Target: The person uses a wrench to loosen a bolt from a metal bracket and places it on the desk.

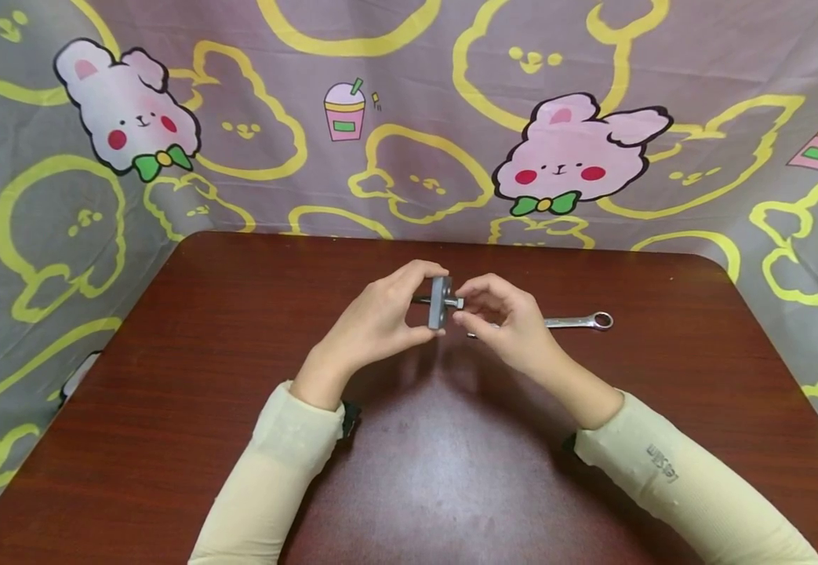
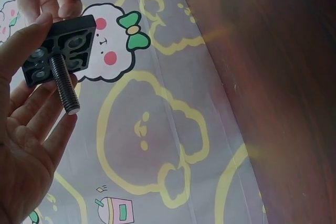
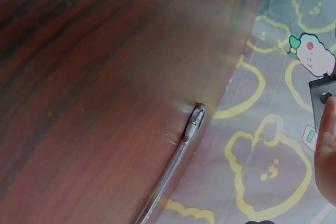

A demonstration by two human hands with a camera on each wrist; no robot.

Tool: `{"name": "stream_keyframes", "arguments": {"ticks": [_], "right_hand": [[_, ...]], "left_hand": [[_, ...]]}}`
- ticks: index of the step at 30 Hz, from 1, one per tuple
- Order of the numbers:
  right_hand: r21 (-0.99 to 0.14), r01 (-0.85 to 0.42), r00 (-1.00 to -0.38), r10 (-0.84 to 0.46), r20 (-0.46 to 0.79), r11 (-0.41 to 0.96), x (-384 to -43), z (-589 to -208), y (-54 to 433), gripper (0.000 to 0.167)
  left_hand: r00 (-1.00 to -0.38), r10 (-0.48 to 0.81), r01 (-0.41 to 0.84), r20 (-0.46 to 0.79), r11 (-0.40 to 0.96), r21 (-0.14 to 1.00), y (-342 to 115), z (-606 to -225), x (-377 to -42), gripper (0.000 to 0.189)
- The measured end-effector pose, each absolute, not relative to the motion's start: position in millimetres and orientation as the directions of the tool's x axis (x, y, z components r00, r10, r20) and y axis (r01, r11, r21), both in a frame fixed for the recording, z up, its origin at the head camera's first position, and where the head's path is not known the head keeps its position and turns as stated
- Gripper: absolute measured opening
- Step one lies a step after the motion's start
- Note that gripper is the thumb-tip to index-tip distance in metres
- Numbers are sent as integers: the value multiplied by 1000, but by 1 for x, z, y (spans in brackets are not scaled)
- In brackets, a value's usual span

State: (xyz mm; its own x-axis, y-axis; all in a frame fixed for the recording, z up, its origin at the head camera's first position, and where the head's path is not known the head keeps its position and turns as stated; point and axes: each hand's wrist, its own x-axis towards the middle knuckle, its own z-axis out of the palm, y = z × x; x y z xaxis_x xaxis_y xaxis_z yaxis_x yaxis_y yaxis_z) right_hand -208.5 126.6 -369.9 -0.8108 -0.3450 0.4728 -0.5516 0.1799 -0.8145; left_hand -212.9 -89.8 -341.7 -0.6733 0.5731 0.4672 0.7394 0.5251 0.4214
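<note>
My left hand grips a dark grey plate with holes by its edges, thumb on one edge and fingers on the opposite one. A metal bolt passes through the plate's middle. Its threaded shank juts out on the left palm's side, as the left wrist view shows. At the bolt's head, my right hand has its thumb and index finger curled round it; exact contact is hard to see. In the right wrist view only a plate corner and part of a hand show.
A silver combination wrench lies on the brown table beyond and right of the right hand, its near end partly hidden by that hand. A patterned cloth hangs behind the table and along its sides.
</note>
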Motion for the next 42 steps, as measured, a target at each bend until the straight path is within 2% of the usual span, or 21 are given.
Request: {"name": "stream_keyframes", "arguments": {"ticks": [9, 17, 20, 24, 28, 34, 42], "right_hand": [[-779, -614, -766, -335, 549, 127, -206, -371, 122, 29], [-772, -623, -757, -345, 555, 126, -205, -369, 122, 28], [-775, -610, -774, -337, 536, 167, -206, -369, 126, 28], [-801, -544, -828, -315, 464, 251, -208, -371, 132, 28], [-827, -473, -870, -312, 382, 305, -209, -373, 136, 22], [-837, -452, -880, -309, 361, 309, -209, -375, 132, 15], [-844, -420, -899, -283, 335, 334, -209, -375, 127, 14]], "left_hand": [[-683, 574, 730, 452, 542, 415, -90, -342, -213, 65], [-686, 578, 728, 442, 554, 404, -91, -342, -213, 66], [-685, 579, 728, 442, 558, 399, -91, -343, -213, 66], [-678, 577, 735, 457, 558, 385, -92, -344, -212, 66], [-641, 570, 764, 514, 538, 356, -92, -345, -212, 64], [-596, 555, 790, 581, 532, 303, -91, -346, -213, 64], [-605, 558, 781, 568, 552, 291, -92, -348, -211, 64]]}}
